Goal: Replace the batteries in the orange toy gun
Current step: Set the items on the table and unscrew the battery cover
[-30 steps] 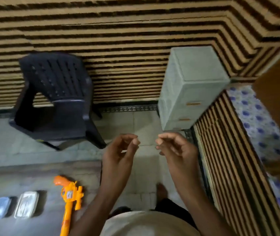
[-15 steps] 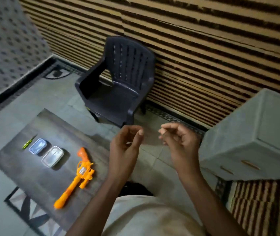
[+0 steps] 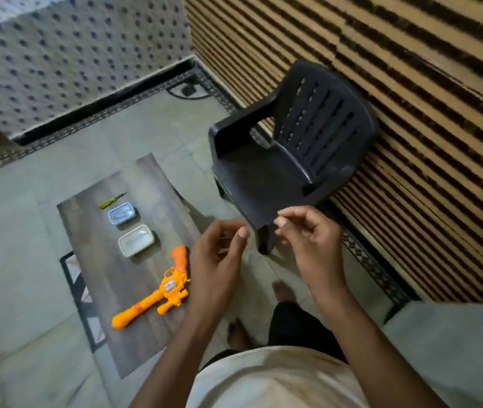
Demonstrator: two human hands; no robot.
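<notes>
- The toy gun [image 3: 158,287] lies flat on its side on the dark wood-grain bench [image 3: 93,260], at the near right part of it; its grip points far and its barrel runs toward the near left; nothing touches it
- It looks like moulded hollow plastic, so I judge it light and stiff, with smooth and somewhat slippery sides; thin parts such as the trigger guard and the small lugs under the barrel are likely the fragile spots
- A small pale panel shows on the middle of the body; it may be the battery cover, though it is too small to be sure
- The best hold is probably round the thick grip or the body just behind the barrel, one hand steadying it while the other works the cover; taking it by the barrel tip alone would let it swing
- The left hand [image 3: 216,260] hangs in the air just right of the gun, fingers loosely curled, holding nothing; it is apart from the gun
- The right hand [image 3: 311,245] is raised farther right, over the floor near the black chair [image 3: 293,160]; thumb and forefinger are close together, but whether they pinch anything I cannot tell
- Farther along the bench lie a white tray [image 3: 136,240], a clear lidded box [image 3: 121,213] and a small green tool [image 3: 113,200], in a row; the tool is likely a screwdriver for the cover
</notes>
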